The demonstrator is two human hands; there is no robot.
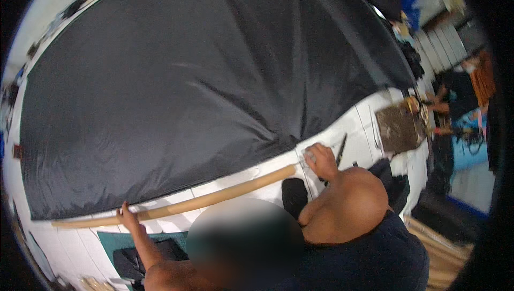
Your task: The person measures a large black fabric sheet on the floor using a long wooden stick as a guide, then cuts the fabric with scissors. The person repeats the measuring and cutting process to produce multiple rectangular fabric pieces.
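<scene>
A broad sheet of black fabric (160, 77) covers most of the white table, with creases fanning out from its near edge. Along that edge lies a long brown cardboard tube (214, 197). My left hand (128, 218) is closed over the tube near its left end, one finger pointing up toward the fabric. Just past the tube's right end, my right hand (322, 160) is curled with its fingers bent, close to the fabric's edge. Something small and pale shows at its fingertips, too small to name. A dark, thin tool (341, 149) lies beside this hand.
A small black piece (294, 197) sits near my right forearm. A green mat (110, 245) with dark cloth on it lies at lower left. A brown box-like object (399, 125) stands at the right, near another person's arms (440, 107). Several tubes (439, 253) lie at lower right.
</scene>
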